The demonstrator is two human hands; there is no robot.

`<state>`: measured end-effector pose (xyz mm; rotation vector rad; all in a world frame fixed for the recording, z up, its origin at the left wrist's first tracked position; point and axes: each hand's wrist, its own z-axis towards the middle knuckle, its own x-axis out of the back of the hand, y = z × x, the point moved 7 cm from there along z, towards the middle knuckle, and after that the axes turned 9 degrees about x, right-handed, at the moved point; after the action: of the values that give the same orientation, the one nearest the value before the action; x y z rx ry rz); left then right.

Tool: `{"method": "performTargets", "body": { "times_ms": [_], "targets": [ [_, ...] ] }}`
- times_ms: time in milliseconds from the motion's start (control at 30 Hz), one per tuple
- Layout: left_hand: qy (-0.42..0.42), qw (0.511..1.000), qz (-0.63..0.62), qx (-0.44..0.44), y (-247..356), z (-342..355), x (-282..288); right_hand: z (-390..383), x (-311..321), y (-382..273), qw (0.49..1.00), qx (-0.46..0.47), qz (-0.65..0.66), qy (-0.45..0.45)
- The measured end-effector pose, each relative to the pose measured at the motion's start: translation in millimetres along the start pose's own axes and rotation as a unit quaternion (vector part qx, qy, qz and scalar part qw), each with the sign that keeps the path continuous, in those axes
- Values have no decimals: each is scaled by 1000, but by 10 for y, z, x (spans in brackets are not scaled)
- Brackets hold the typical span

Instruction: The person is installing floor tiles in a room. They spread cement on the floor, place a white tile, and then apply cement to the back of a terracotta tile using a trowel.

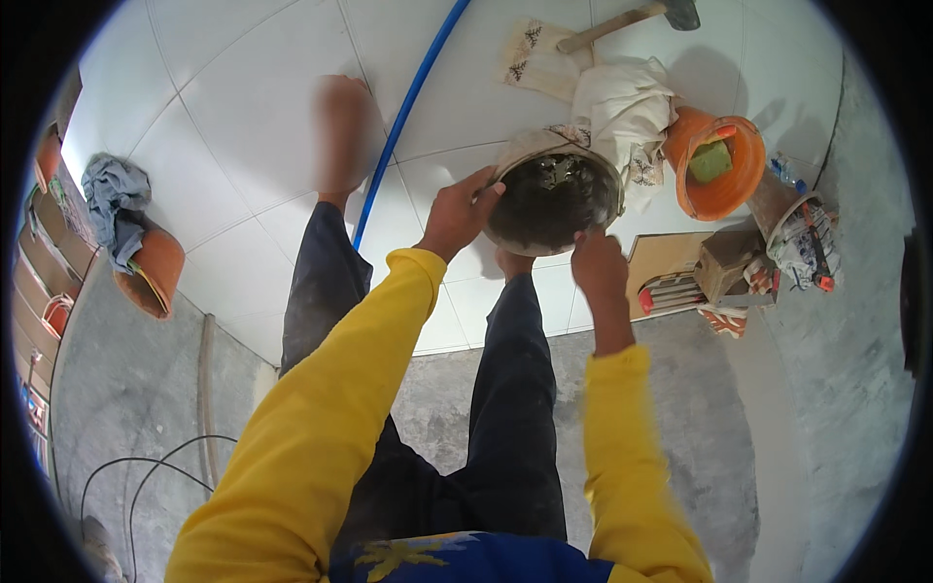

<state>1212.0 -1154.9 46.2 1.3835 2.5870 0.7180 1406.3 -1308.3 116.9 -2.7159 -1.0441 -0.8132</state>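
My left hand (pixel 459 212) grips the left rim of a round bucket (pixel 612 185) with dark, wet contents and a wire handle. At the bucket's near right edge, my right hand (pixel 598 259) has its fingers closed against the rim, partly hiding what they hold. My left foot (pixel 340 126), blurred, rests on white floor tiles (pixel 224 146). My right foot shows partly below the bucket. Just beyond the bucket lies a bunched white cloth (pixel 617 112).
Around me are a blue hose (pixel 413 87), a mallet (pixel 680 12), orange buckets (pixel 719 194) (pixel 146 282), a grey cloth (pixel 117 199), cardboard boxes (pixel 724 262), a container with tools (pixel 807 243), black cables (pixel 155 462) and a grey concrete surface (pixel 661 408).
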Motion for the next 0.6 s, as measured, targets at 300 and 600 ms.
{"method": "performTargets", "body": {
  "times_ms": [300,600],
  "targets": [
    [-30,995,-84,32,-262,126,-41,171,-831,-166,816,-85,513,-252],
    [-71,985,-104,119,-181,59,-89,-40,-952,-671,380,-161,878,-241]
  ]
}}
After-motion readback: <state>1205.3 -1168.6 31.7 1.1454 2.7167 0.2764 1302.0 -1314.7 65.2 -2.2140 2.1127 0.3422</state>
